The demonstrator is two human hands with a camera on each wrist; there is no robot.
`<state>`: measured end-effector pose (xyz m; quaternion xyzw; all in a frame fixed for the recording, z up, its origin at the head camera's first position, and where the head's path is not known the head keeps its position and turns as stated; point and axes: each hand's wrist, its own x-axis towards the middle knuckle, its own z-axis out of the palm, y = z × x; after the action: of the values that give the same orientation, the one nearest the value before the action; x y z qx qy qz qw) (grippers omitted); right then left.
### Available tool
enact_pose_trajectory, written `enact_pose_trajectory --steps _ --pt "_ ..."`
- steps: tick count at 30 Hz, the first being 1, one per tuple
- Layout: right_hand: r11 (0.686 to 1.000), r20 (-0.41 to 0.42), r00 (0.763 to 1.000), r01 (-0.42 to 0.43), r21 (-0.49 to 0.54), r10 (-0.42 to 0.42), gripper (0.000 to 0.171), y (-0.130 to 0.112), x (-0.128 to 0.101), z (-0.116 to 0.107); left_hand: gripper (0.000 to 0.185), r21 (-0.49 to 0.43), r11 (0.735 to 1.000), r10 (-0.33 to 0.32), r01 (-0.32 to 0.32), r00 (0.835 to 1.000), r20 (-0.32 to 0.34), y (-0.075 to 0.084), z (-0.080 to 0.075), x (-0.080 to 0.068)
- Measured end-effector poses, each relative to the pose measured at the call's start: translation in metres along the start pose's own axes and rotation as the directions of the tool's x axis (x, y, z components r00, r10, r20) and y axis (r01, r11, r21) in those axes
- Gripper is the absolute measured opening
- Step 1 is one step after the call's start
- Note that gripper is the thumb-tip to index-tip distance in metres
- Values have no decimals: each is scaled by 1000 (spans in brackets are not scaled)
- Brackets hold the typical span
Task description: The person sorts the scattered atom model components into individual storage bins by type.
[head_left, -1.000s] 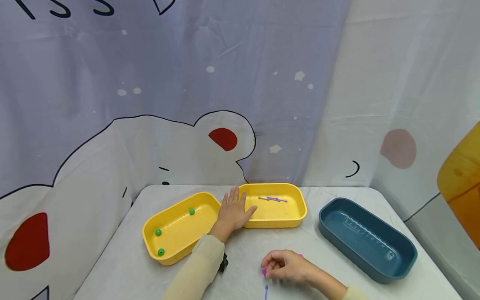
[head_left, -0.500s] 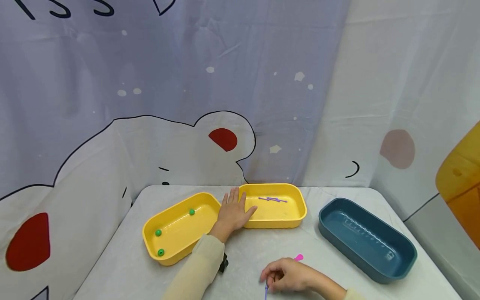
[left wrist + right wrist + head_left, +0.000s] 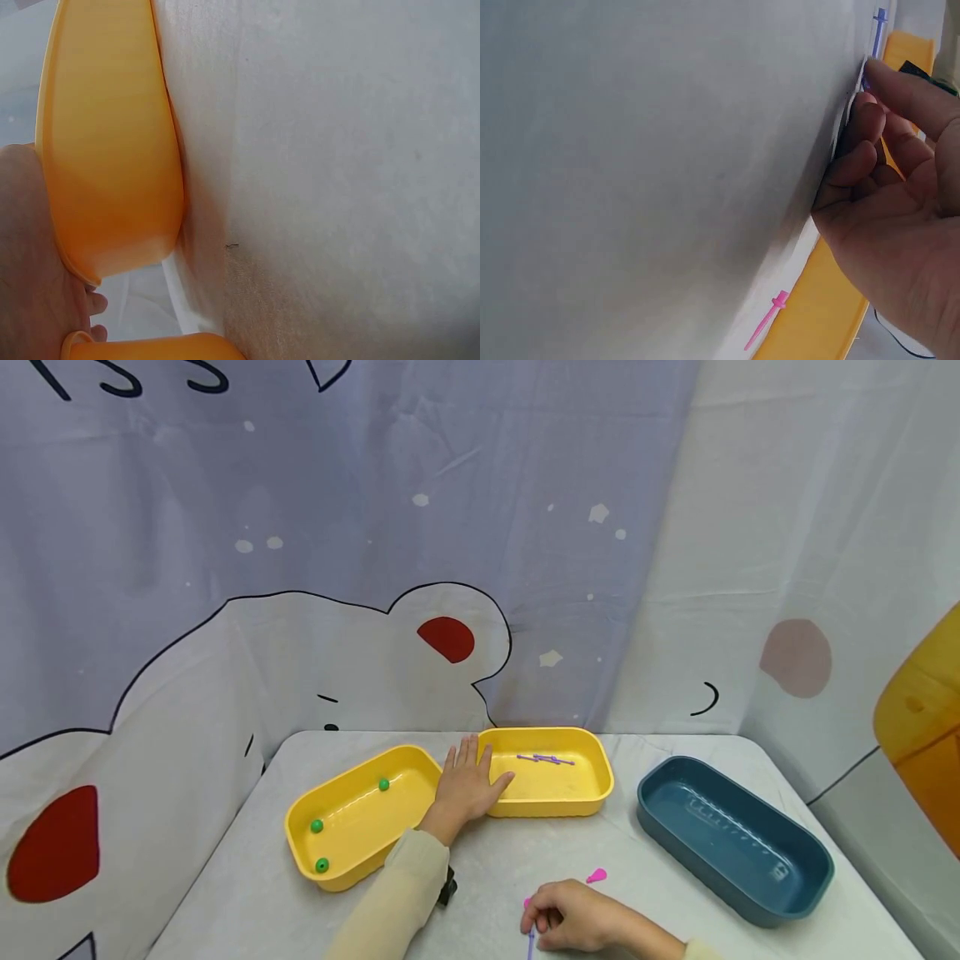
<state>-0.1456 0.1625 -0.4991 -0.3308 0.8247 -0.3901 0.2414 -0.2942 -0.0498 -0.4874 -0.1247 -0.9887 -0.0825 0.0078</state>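
My left hand (image 3: 467, 777) lies flat with straight fingers across the touching rims of two yellow trays. The left yellow tray (image 3: 300, 843) holds three green beads (image 3: 384, 784). The right yellow tray (image 3: 600, 777) holds thin purple sticks (image 3: 546, 759). The left wrist view shows my palm (image 3: 30, 255) against a tray wall (image 3: 112, 150). Near the table's front edge my right hand (image 3: 534, 927) has curled fingers pinching a purple stick (image 3: 531, 941) that lies on the table. In the right wrist view the purple stick (image 3: 877, 30) pokes out past the fingertips (image 3: 870, 75). A pink pin (image 3: 596, 876) lies loose just beyond that hand.
A dark blue tray (image 3: 817, 877) stands at the right of the grey table. A small black object (image 3: 447, 887) sits by my left sleeve. A printed curtain hangs behind the table. A second pink bit (image 3: 527, 902) lies by my right hand.
My right hand let go of the pink pin, slid toward the front edge and took hold of the purple stick. The left hand has stayed still.
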Motion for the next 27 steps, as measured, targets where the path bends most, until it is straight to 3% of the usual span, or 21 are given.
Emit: enact_pose_trajectory --steps 10,24,27 --pt "998 -31 998 -61 27 62 16 1 3 4 85 11 1000 0 0 1000 -3 0 1 0" --pt "998 -40 999 3 -62 -5 15 -2 2 6 84 -7 1000 -3 3 1000 -9 0 2 0" --pt "999 -37 999 -6 -40 5 14 -2 1 6 84 -4 1000 -1 1 1000 -9 0 2 0"
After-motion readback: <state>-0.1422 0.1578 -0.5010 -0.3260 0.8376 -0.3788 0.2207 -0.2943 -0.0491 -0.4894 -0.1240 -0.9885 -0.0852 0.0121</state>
